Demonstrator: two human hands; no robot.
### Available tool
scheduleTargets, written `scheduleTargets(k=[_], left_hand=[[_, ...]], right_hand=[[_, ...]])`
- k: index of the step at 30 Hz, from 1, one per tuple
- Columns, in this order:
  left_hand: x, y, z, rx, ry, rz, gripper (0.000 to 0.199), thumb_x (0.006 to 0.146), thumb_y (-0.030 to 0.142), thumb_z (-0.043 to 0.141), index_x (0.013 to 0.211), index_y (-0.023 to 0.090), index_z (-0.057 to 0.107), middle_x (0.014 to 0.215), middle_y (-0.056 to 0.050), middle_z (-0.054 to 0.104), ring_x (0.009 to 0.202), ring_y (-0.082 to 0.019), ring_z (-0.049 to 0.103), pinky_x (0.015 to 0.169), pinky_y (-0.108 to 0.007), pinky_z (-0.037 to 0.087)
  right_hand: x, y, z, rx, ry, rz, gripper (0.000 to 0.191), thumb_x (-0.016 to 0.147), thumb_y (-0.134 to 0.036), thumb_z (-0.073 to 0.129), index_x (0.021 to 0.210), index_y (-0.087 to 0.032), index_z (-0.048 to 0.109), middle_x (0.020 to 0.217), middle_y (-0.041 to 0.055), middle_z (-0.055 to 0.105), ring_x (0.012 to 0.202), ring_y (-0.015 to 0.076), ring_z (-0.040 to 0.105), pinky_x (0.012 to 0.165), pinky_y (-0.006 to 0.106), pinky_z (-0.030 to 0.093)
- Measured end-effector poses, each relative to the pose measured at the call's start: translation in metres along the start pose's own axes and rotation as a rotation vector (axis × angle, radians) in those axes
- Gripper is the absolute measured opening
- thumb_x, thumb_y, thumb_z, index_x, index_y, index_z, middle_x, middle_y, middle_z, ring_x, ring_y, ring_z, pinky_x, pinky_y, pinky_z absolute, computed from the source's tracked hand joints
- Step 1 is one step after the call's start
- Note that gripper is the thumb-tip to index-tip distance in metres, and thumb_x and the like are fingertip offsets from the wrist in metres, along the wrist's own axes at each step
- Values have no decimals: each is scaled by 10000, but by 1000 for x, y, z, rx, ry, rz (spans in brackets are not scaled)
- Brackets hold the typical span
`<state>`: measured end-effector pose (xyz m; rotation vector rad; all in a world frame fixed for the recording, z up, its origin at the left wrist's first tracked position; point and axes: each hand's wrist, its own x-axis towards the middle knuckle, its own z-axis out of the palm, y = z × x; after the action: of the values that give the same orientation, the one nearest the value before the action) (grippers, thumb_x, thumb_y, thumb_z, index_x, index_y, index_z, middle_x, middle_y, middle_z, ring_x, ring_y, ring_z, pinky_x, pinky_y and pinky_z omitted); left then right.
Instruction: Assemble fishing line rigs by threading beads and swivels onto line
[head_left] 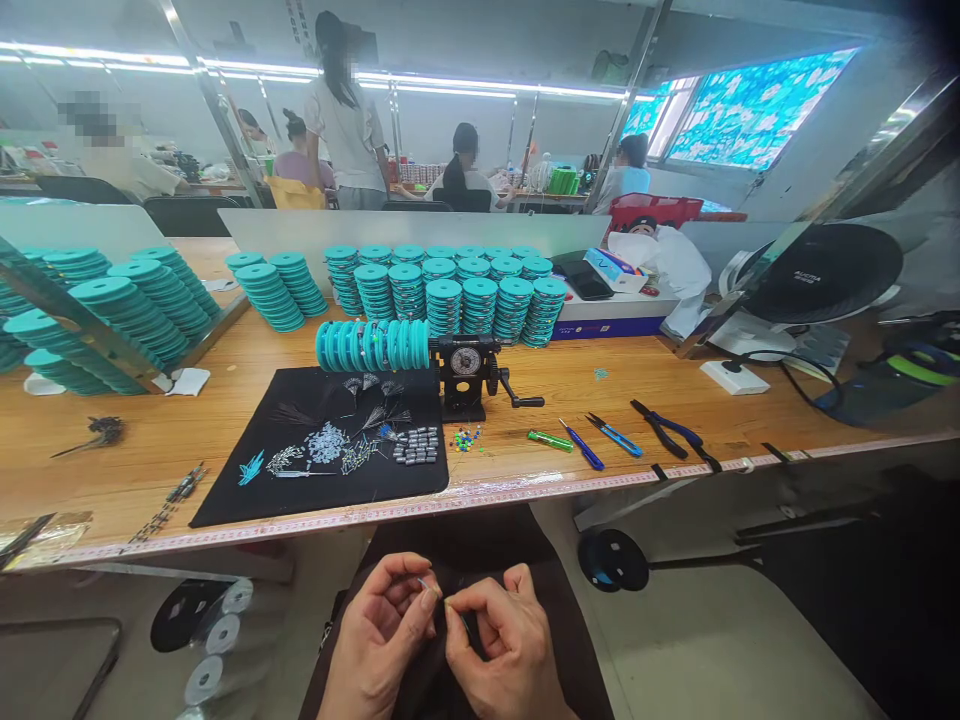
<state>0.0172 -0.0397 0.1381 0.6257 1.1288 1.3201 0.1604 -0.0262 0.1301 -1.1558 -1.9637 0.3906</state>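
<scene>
My left hand (379,635) and my right hand (506,640) are close together low in the view, over a dark apron (450,540). Their fingertips pinch a thin metal piece (433,590), too small to identify and partly hidden by my fingers. In front of them lies a black mat (247,500) on the wooden workbench (525,380), carrying small metal parts, grey beads and feathery tufts. Neither hand touches the bench or mat.
Stacks of teal spools (442,295) fill the bench's far side, behind a hand-crank winder with a dial counter (465,365). Blue-handled pliers (660,428) lie to the right. A tape measure (375,515) runs along the bench edge. Co-workers (465,175) sit beyond a partition.
</scene>
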Motion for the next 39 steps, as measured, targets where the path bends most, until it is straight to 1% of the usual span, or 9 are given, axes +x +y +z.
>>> scheduleTargets(k=[2,4,8,10,16,21,27,35,39], left_hand=[[-1,0,1,-1,4,4,296,691,334,818,893,173,674,722,-22,650,603,-113,534,531,-197,449],[-2,1,3,1,11,12,292,690,335,818,890,174,678,721,-17,646,593,-107,529,528,-192,444],[-2,4,4,20,34,13,310,676,349,823,896,182,682,723,-15,652,580,-110,534,515,-193,436],[-2,5,3,47,10,5,313,678,354,821,898,182,680,729,-23,658,589,-119,541,515,-199,442],[0,6,-1,80,-23,2,297,715,341,800,924,181,664,746,-20,654,620,-119,538,545,-201,461],[0,4,-1,81,-30,0,303,714,347,800,923,174,665,745,-24,656,628,-124,543,540,-205,462],[-3,6,6,67,19,58,278,717,336,795,912,186,665,728,-12,654,646,-124,543,550,-196,459],[-5,11,9,69,36,49,298,695,353,807,895,179,670,707,-7,646,601,-108,520,536,-193,440],[-5,11,9,72,42,39,301,695,361,805,896,185,667,713,-7,651,628,-118,538,546,-194,446]], right_hand=[[1,-1,-1,51,-28,73,126,752,-105,559,667,-193,584,439,-102,293,442,110,343,580,276,342],[3,-2,-2,152,-87,208,123,751,-127,566,649,-194,581,428,-100,279,464,115,342,552,261,325],[8,-3,-4,497,-246,567,127,776,-222,585,656,-181,568,473,-106,247,444,85,211,436,233,184],[11,-2,-4,617,-272,669,142,767,-251,602,654,-176,561,480,-109,233,447,79,175,422,238,131],[8,0,-2,710,-275,690,142,772,-226,621,660,-166,558,476,-117,231,454,70,164,428,240,120],[8,2,-2,809,-310,723,131,775,-213,628,674,-163,561,476,-122,235,461,70,160,437,241,128],[12,2,-4,915,-331,776,153,758,-236,642,660,-159,554,492,-119,234,484,75,144,457,250,113],[14,3,-2,947,-338,808,165,754,-250,635,658,-163,533,497,-115,250,493,80,145,470,259,114],[13,2,-2,925,-344,826,171,752,-251,644,655,-166,532,484,-118,244,483,77,146,466,260,112]])
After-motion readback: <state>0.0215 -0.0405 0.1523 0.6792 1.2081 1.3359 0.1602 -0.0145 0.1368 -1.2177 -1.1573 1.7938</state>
